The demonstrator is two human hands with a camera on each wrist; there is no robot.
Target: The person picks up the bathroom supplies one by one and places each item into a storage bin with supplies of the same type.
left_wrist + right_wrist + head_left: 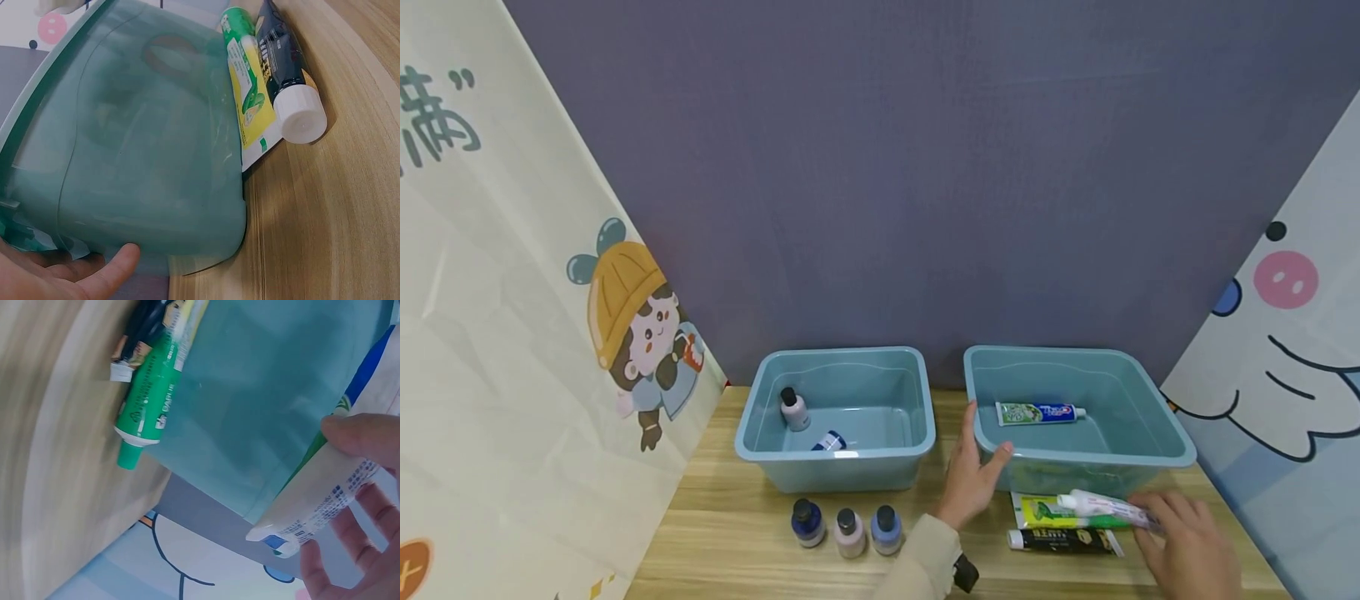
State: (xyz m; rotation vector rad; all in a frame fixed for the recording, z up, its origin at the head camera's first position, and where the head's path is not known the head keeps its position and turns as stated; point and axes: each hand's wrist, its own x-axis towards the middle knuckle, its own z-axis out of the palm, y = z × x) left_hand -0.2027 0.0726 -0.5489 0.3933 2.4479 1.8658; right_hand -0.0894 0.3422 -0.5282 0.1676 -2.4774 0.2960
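My right hand (1187,542) pinches a white toothpaste tube (1108,507) between thumb and fingers, in front of the right blue-green bin (1075,471). In the right wrist view the tube (319,500) shows blue print and a green edge, its flat end free of the fingers. My left hand (972,479) rests against the bin's front left corner, fingers extended along its side and thumb near the front rim. A toothpaste tube with green and blue print (1037,413) lies inside this bin. Below its front wall lie a yellow-green tube (1037,510) and a black tube with a white cap (278,50).
A second blue-green bin (842,475) stands to the left, holding a pale pink bottle (795,410) and a blue-and-white bottle (830,442). Before it stand a dark blue bottle (808,523), a pink bottle (850,533) and a lighter blue bottle (886,531) on the wooden table (722,533).
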